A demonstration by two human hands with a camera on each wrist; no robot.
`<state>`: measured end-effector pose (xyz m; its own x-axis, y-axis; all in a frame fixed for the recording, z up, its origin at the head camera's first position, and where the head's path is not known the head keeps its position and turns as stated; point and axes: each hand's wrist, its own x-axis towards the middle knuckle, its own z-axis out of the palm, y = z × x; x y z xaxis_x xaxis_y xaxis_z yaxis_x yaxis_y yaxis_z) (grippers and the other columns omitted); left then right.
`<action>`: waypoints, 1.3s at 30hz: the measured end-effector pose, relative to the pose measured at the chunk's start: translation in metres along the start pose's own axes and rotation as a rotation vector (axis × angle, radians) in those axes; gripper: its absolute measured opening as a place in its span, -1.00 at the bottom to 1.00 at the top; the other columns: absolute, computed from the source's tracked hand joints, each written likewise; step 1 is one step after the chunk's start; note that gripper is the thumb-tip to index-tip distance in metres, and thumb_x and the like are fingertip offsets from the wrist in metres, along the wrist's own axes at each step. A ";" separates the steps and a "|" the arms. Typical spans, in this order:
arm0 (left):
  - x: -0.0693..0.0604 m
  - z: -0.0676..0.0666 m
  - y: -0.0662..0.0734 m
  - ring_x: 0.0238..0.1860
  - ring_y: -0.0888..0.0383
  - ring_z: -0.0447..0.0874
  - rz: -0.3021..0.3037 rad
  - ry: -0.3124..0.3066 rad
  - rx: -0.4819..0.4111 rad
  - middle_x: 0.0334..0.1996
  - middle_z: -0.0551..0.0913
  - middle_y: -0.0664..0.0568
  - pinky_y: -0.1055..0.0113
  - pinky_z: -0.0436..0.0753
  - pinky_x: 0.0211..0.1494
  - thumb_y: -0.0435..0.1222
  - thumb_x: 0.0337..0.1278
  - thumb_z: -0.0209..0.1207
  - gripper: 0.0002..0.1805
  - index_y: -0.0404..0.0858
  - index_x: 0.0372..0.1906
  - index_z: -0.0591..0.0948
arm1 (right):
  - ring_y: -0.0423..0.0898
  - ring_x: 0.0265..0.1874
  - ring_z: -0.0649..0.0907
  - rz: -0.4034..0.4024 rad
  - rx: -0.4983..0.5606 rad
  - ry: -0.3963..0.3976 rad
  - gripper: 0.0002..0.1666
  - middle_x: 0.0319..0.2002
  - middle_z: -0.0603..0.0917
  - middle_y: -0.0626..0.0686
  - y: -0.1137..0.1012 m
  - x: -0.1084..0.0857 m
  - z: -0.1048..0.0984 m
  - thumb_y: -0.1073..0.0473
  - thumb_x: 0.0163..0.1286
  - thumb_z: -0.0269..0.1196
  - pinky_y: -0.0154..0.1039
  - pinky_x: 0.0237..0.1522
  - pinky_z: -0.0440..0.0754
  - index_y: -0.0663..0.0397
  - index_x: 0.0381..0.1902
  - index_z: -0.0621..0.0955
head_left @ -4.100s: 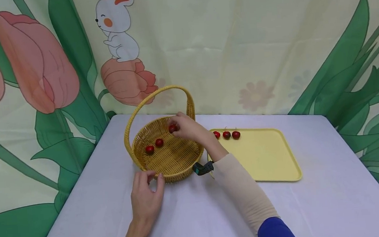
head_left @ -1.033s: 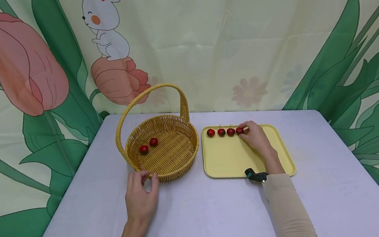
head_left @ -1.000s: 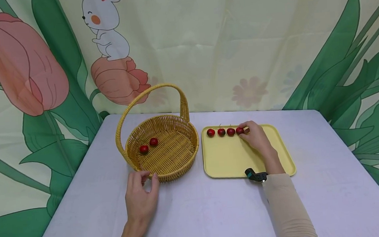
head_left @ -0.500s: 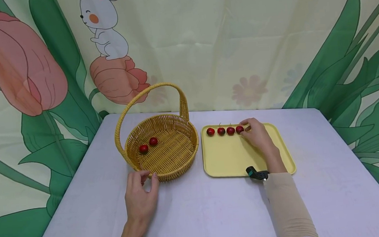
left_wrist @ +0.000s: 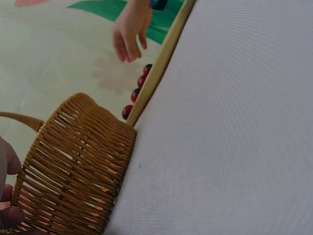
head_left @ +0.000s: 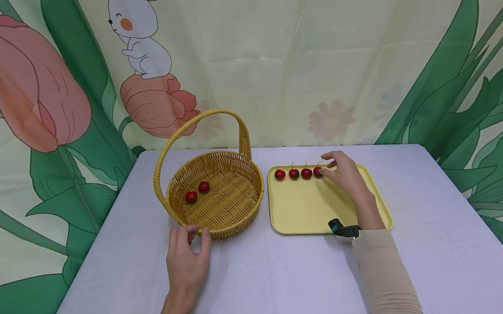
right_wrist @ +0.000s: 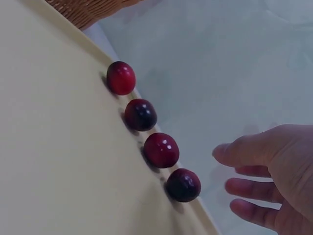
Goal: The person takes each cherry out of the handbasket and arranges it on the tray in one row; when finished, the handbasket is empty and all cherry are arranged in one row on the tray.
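Observation:
My left hand [head_left: 187, 261] holds the near rim of the round wicker basket [head_left: 232, 197] with thumb and fingertips; in the left wrist view its fingers [left_wrist: 11, 164] lie at the rim. Two dark red cherries, a nearer cherry [head_left: 190, 197] and a farther cherry [head_left: 204, 187], lie inside on the left. Over the yellow tray [head_left: 308, 211] my right hand [head_left: 347, 177] hovers, thumb and fingers apart. Just beside it is the rightmost cherry [head_left: 317, 172] of a row along the tray's far edge. The right wrist view shows a gap between the hand [right_wrist: 279, 166] and that cherry [right_wrist: 183, 185].
The row's other cherries, left cherry [head_left: 280, 175], second cherry [head_left: 294, 174] and third cherry [head_left: 306, 173], sit close together. A tall handle [head_left: 204, 112] arches over the basket. A white cloth covers the table [head_left: 269, 282]; a printed curtain [head_left: 271, 68] hangs behind.
My right hand has carried a cherry from the basket to the right end of the tray's row. It has let go and lifted slightly away. My left hand stays at the rim.

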<state>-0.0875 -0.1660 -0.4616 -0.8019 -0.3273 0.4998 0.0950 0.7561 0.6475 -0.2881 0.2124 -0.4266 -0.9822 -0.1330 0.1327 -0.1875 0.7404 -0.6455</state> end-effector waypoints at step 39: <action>0.001 0.001 -0.002 -0.20 0.06 0.60 0.009 0.018 -0.031 -0.25 0.52 0.00 0.13 0.69 -0.12 -0.28 0.17 0.32 -0.79 -0.27 -0.17 0.57 | 0.08 0.03 0.63 -0.350 0.090 -0.104 -0.48 0.16 0.58 0.17 -0.159 0.030 0.038 0.14 0.37 0.33 -0.02 0.07 0.68 0.19 0.22 0.53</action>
<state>-0.0890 -0.1672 -0.4631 -0.7903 -0.3306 0.5159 0.1206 0.7415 0.6600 -0.2884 0.0660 -0.3485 -0.8536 -0.4376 0.2826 -0.5079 0.5782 -0.6385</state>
